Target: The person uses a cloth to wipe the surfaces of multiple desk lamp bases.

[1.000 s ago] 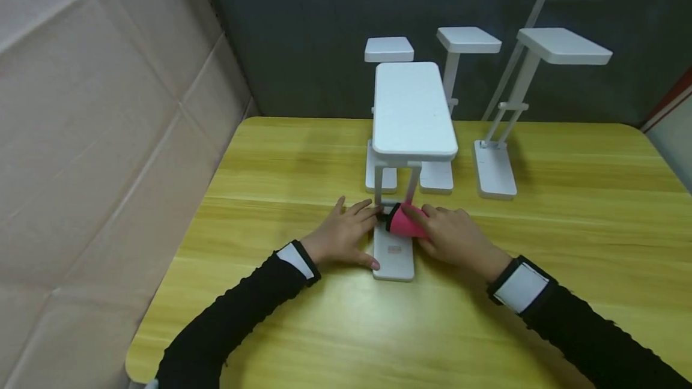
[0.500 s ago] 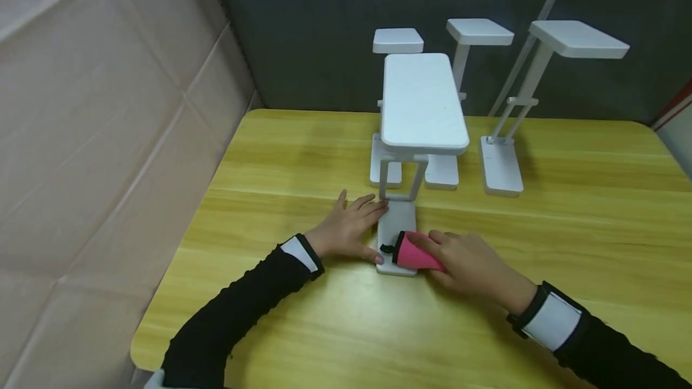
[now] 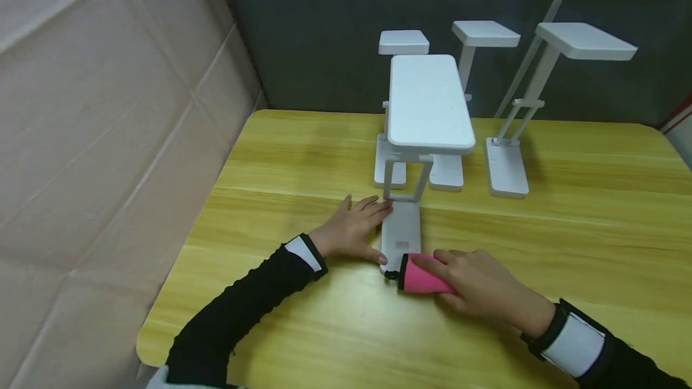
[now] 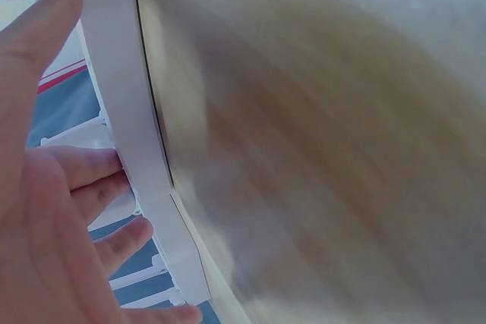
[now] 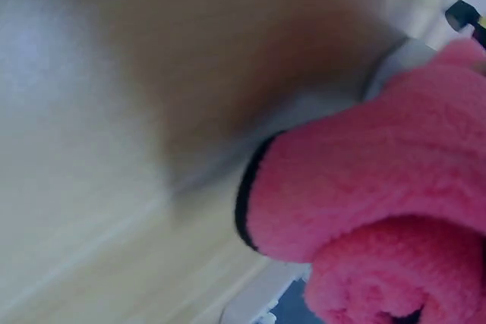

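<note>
A white desk lamp (image 3: 429,101) stands upright near the middle of the table, its flat rectangular head raised on two thin arms. My left hand (image 3: 354,230) has its fingers spread, with fingertips and thumb at the left edge of the lamp's base (image 3: 400,224). In the left wrist view those fingers (image 4: 102,244) lie along the white side of the base. My right hand (image 3: 481,284) grips a folded pink cloth (image 3: 426,275) with black trim, at the near end of the base. The right wrist view shows the fluffy, rolled cloth (image 5: 372,180) up close, covering most of the hand.
Behind the lamp stand three similar white lamps, at the left (image 3: 403,42), middle (image 3: 485,35) and right (image 3: 586,41). The wooden table (image 3: 281,155) ends at a dark backdrop (image 3: 324,29). A pale creased covering (image 3: 108,167) borders the table's left side.
My right hand has drawn the pink cloth along the base towards me, from beside the lamp's arms to its near end. My left hand has stayed at the base's left edge.
</note>
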